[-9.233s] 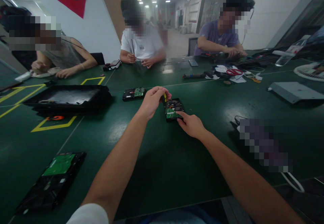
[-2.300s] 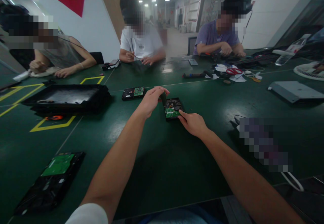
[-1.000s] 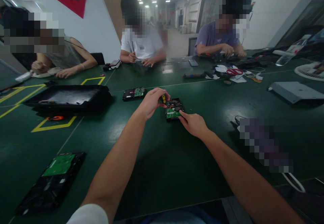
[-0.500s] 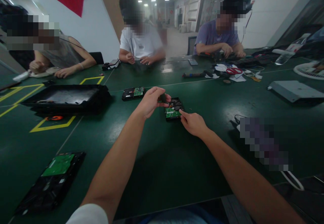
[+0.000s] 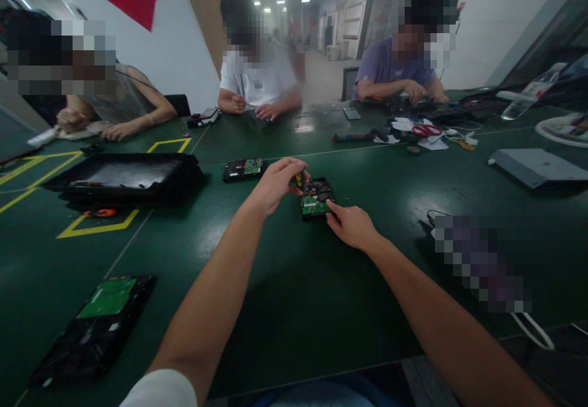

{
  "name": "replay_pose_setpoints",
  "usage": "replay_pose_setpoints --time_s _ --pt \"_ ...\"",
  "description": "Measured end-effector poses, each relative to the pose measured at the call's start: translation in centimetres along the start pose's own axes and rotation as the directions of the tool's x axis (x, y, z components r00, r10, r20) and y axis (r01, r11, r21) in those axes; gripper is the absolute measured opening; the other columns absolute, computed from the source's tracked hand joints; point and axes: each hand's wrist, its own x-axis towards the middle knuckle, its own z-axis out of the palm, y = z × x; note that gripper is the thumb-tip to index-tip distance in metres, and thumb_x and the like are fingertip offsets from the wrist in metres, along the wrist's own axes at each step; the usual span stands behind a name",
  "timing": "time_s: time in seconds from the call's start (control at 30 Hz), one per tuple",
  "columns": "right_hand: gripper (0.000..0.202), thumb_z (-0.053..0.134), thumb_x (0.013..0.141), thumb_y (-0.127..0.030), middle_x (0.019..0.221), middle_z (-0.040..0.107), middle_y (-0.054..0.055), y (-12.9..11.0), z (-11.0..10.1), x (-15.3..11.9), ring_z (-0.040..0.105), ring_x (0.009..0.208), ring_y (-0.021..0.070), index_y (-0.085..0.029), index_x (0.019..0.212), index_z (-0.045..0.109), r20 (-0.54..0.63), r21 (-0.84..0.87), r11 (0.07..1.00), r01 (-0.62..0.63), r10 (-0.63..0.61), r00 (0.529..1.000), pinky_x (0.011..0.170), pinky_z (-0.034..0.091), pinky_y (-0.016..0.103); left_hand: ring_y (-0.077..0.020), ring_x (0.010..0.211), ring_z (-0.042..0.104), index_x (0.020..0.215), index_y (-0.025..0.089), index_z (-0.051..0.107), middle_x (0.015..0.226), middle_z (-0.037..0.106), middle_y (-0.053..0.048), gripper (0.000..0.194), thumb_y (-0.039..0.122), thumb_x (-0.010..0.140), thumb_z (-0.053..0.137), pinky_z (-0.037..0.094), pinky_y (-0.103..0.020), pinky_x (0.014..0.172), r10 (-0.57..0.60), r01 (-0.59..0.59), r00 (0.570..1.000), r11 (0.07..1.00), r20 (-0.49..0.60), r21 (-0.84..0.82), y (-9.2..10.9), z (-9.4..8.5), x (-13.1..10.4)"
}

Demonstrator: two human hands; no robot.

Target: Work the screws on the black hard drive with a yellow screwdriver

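Observation:
My left hand [image 5: 280,185] is closed around a short dark screwdriver [image 5: 299,179] with yellow marks, held over the left side of a hard drive [image 5: 316,200]. The drive lies on the green table, its green circuit board toward me and a black part behind. Fingers of my right hand [image 5: 348,222] press against the drive's right edge. The screwdriver's tip is too small to make out. A second drive [image 5: 243,169] lies beyond my left hand, and a third [image 5: 94,327] is at the front left.
A black tray [image 5: 126,177] stands at the left, beside yellow tape marks. Red scissors [image 5: 427,130], papers and a grey metal box [image 5: 539,167] are at the right. A blurred-out long object [image 5: 480,260] lies near my right forearm. Three people sit across the table.
The screwdriver has turned a little in my left hand, so yellow marks now show on it. My right hand stays at the drive's edge. The whole view has shifted slightly.

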Motion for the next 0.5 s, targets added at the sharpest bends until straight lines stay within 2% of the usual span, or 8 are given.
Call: replay_pose_setpoints --time_s 0.23,0.37,0.5 --pt "0.055 0.034 0.108 -0.045 0.096 0.076 0.008 -0.14 -0.28 -0.06 0.068 0.079 0.0206 -0.019 0.155 0.047 0.005 0.029 1.0 0.001 -0.001 1.0 0.067 0.046 0.03 -0.0222 0.087 0.069 0.094 0.018 0.061 0.093 0.071 -0.009 0.021 0.037 0.086 0.067 0.057 -0.03 0.062 -0.025 0.023 0.999 0.996 -0.026 -0.081 -0.07 0.18 0.05" --pt "0.056 0.034 0.109 -0.044 0.091 0.075 0.007 -0.2 -0.42 -0.09 0.067 0.073 0.0182 -0.018 0.156 0.045 0.03 0.075 0.997 -0.002 0.0 1.0 0.063 0.045 0.028 -0.0204 0.09 0.064 0.084 0.017 0.066 0.093 0.066 -0.008 0.016 0.033 0.084 0.065 0.055 -0.026 0.059 0.023 -0.023 1.0 1.0 -0.008 -0.008 0.14 -0.02 0.02" --pt "0.055 0.035 0.108 -0.045 0.095 0.076 0.009 -0.22 -0.37 -0.08 0.068 0.079 0.0205 -0.019 0.156 0.047 0.017 0.022 1.0 -0.002 0.001 1.0 0.067 0.046 0.03 -0.0199 0.09 0.061 0.083 0.017 0.07 0.095 0.065 -0.008 0.018 0.034 0.083 0.064 0.053 -0.024 0.057 0.03 -0.031 0.999 0.999 0.013 0.029 0.35 -0.06 -0.08"
